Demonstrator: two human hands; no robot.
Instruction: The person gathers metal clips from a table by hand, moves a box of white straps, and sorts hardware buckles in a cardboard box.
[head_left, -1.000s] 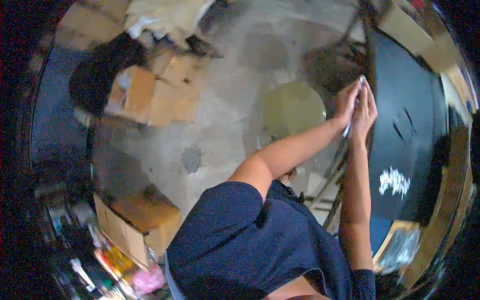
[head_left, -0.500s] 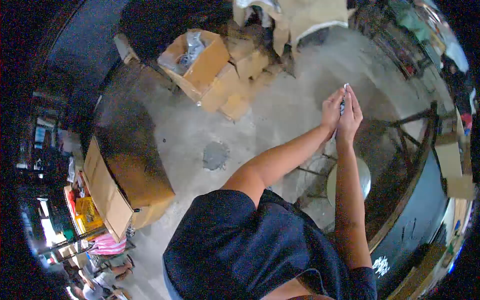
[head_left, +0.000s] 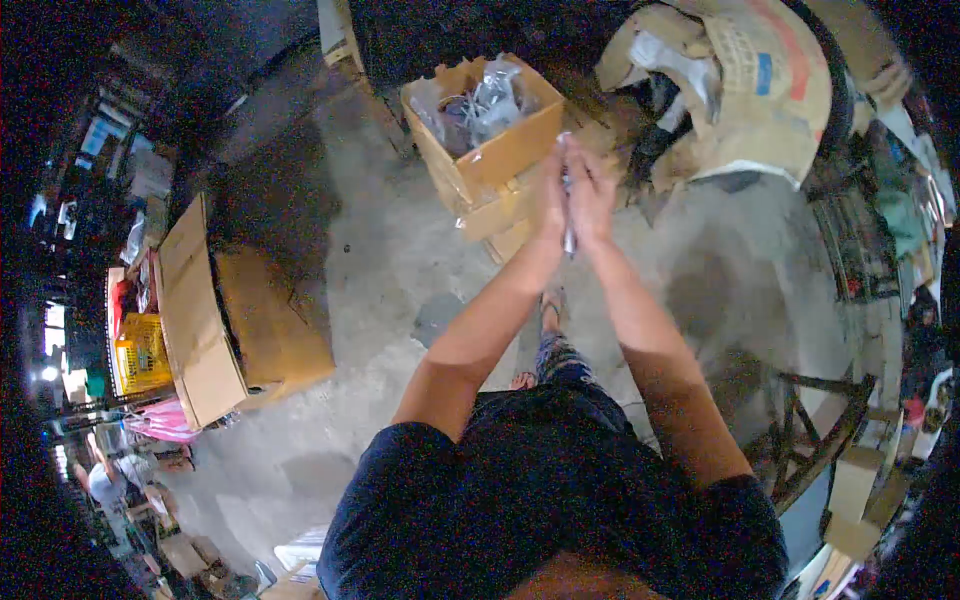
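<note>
My left hand (head_left: 548,205) and my right hand (head_left: 592,195) are pressed palm to palm, straight out in front of me. Between them is a thin, silvery-white piece (head_left: 570,240), its lower end poking out below the palms and a pale tip showing at the fingertips. The hands cover most of it, and blur hides its exact kind. In view, the hands overlap the near right corner of an open cardboard box (head_left: 510,150), which holds clear plastic bags (head_left: 495,100) and dark items.
More cartons (head_left: 500,215) sit beneath the open box. A large printed sack (head_left: 765,110) stands at the upper right. To the left is a big open carton (head_left: 270,320) by a yellow basket (head_left: 145,350). A dark frame (head_left: 825,450) stands right; another person (head_left: 110,475) is lower left.
My view has turned and moved toward the cartons. My joined hands, earlier over the floor near a round stool, are now before the open box, still holding the silvery piece.
</note>
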